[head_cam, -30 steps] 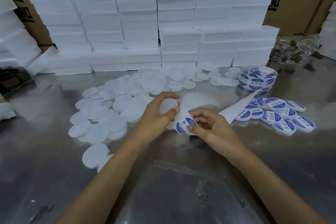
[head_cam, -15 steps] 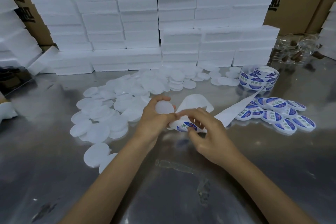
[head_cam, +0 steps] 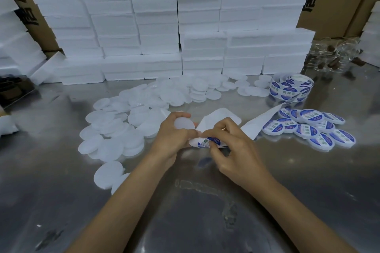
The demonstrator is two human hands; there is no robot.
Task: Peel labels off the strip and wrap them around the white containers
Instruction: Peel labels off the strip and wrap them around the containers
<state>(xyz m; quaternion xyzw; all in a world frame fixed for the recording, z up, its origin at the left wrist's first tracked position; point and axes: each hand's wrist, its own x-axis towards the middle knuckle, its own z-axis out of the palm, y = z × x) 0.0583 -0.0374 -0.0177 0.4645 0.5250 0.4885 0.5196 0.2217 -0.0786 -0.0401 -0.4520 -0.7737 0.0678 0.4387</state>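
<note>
We see a round white plastic container (head_cam: 184, 126) held up in the curled fingers of the left hand (head_cam: 172, 137), just above a shiny steel table (head_cam: 205, 201). Touching the container's lower right edge is a blue-and-white printed label (head_cam: 205, 142), which the right hand (head_cam: 232, 148) pinches between thumb and fingertips; we judge it is being peeled from its backing or pressed on, but we cannot tell which. A white paper backing strip (head_cam: 261, 123) curls up just right of the container and trails away to the right, to a loose roll of blue-and-white labels (head_cam: 291, 87) lying farther back on the table.

Right of the container, beyond the strip, lies a small heap of finished containers with blue labels (head_cam: 312, 127), about a dozen as far as we can count. Left of the container and behind it spreads a much larger scatter of bare white containers (head_cam: 131, 121), dozens of them. So we judge the task is at an early stage, with most of the containers not yet labelled.

Farther behind the container stand stacked white foam boxes (head_cam: 160, 33), with brown cardboard cartons (head_cam: 339, 0) behind them.
</note>
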